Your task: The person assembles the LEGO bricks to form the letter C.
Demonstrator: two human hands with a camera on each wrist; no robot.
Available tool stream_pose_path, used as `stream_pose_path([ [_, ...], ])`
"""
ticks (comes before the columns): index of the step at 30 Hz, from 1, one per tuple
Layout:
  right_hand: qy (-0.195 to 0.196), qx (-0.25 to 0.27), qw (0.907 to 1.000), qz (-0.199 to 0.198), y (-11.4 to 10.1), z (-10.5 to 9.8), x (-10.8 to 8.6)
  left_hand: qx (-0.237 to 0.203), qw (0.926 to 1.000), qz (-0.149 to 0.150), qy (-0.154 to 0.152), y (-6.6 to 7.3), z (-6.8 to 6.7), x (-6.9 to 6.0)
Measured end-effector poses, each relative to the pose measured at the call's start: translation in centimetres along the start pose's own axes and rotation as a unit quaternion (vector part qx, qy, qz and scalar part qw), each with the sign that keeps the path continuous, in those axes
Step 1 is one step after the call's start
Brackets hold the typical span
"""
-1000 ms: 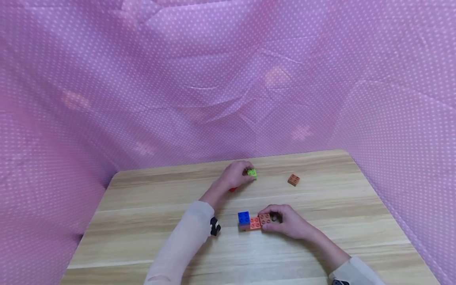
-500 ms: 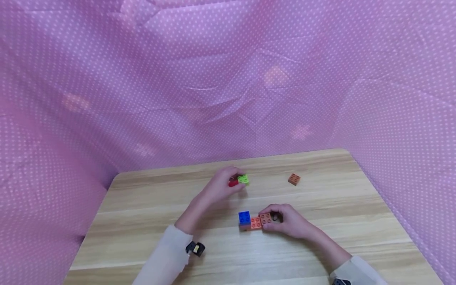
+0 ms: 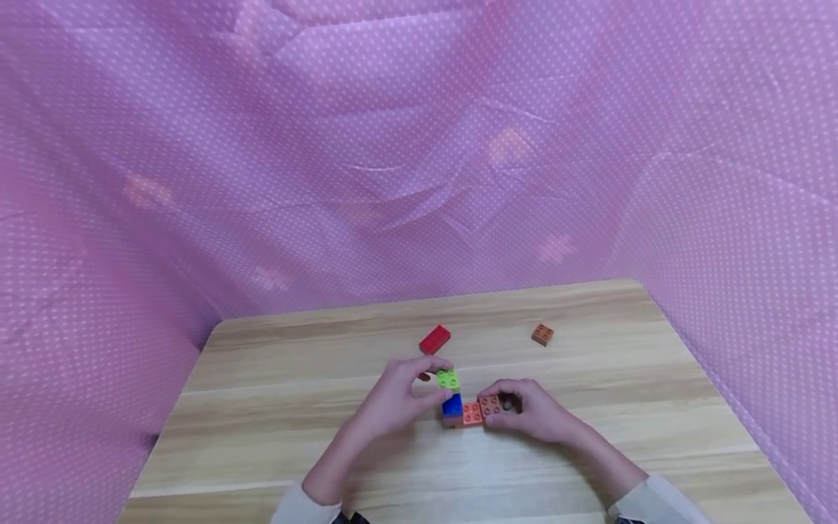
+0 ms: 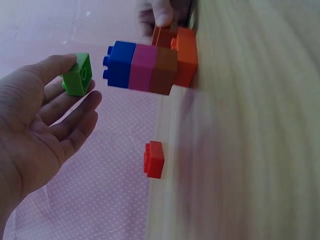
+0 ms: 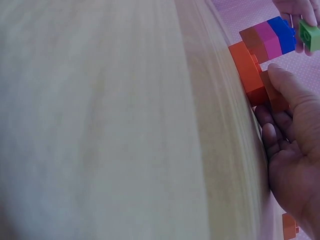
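Note:
Between thumb and fingers, my left hand (image 3: 389, 397) pinches a lime green building brick (image 4: 77, 75). In the left wrist view a gap separates it from the studs of a blue brick (image 4: 121, 65). That blue brick tops a stack, with a pink brick (image 4: 143, 68) and a brown brick (image 4: 165, 71) under it. The stack stands on one end of a long orange brick (image 4: 186, 57). My right hand (image 3: 537, 411) grips another brown brick (image 5: 275, 92), which sits on the orange brick's other end, thumb on one side and fingers on the other.
A red brick (image 3: 435, 340) lies on the wooden table (image 3: 275, 393) beyond the stack. Farther right lies a loose brown brick (image 3: 542, 334). Pink dotted cloth (image 3: 419, 182) hangs behind the table and along both sides.
My left hand has carried the green brick from the table's far part toward me, to the blue brick, uncovering the red brick. My right hand stays in place on the brown brick.

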State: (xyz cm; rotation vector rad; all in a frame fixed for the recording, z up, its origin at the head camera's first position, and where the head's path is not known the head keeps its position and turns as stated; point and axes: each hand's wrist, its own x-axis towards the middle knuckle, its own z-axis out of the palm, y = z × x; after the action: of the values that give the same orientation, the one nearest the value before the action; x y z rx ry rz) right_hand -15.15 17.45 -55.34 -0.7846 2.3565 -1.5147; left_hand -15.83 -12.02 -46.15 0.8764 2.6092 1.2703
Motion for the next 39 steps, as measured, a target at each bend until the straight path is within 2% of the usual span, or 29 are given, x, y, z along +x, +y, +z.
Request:
stream_pose_path([
  [6, 0.008, 0.003, 0.9999, -0.008, 0.1, 0.1, -0.2, -0.001, 1.0, -0.004, -0.006, -0.2, 1.2, -0.9],
  [14, 0.005, 0.015, 0.9998, -0.012, 0.1, 0.6, -0.2, -0.008, 0.9998, -0.014, -0.01, -0.4, 1.9, -1.9],
  [26, 0.012, 0.002, 0.9997, -0.019, 0.1, 0.3, -0.1, -0.059, 0.9981, -0.018, 0.003, -0.5, 2.4, -1.9],
  [30, 0.009, -0.001, 0.9997, -0.02, 0.1, 0.2, 0.0, -0.063, 0.9975, -0.027, 0.017, -0.4, 2.6, -2.0],
  [36, 0.008, -0.003, 0.9998, -0.017, 0.1, 0.2, 0.0, -0.061, 0.9963, -0.059, 0.015, -0.1, 2.8, -2.0],
  [39, 0.006, 0.004, 0.9998, -0.016, 0.2, 0.2, -0.1, -0.048, 0.997, -0.058, 0.016, -0.1, 2.8, -2.0],
])
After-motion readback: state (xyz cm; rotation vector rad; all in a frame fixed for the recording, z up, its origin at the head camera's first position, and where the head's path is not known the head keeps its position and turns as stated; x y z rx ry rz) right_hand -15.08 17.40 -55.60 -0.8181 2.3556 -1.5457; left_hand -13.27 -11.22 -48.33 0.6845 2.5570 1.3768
